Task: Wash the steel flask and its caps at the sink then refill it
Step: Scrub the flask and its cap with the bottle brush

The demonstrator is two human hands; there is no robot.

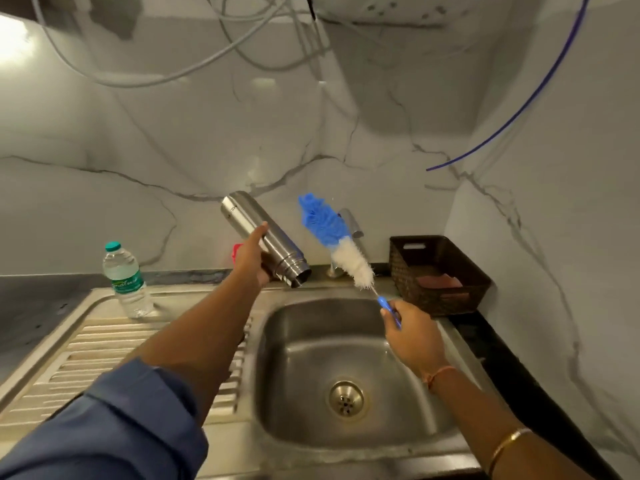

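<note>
My left hand (252, 258) grips the steel flask (252, 230) above the sink's back left corner. The flask is tilted, its open mouth pointing down and right, its base up and left. My right hand (414, 336) holds the blue handle of a bottle brush (337, 242) with blue and white bristles. The brush points up and left, outside the flask, just right of its mouth. Below both lies the steel sink basin (311, 355) with its drain (346, 399). A red object (237, 252) peeks out behind my left hand. No cap is plainly visible.
A plastic water bottle (126, 280) with a teal cap stands on the ribbed drainboard (104, 351) at left. The tap (351, 225) rises behind the brush. A dark woven basket (438, 273) sits at the back right. Cables and a blue tube (526, 109) hang along the marble wall.
</note>
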